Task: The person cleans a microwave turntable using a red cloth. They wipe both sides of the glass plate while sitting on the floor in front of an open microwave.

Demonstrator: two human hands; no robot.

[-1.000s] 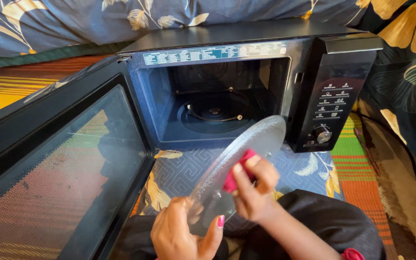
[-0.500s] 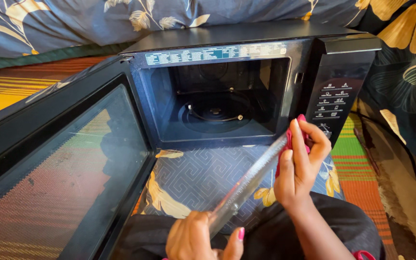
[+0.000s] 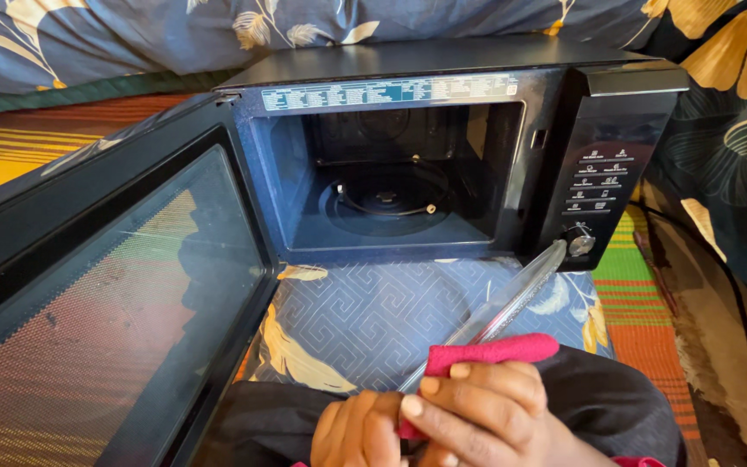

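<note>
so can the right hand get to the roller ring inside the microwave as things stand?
Probably yes: the door hangs wide open and nothing blocks the cavity or the roller ring. But the right hand is pressing a red cloth on the glass plate, so it is occupied.

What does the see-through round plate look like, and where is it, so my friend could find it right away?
Start at the big black microwave with its door swung open. Just in front of it, above the blue patterned cushion, the glass plate is held edge-on, slanting up toward the microwave's knob. It is the only clear thing there, and a pink cloth is pressed on it by the right hand, with the left hand beside.
</note>
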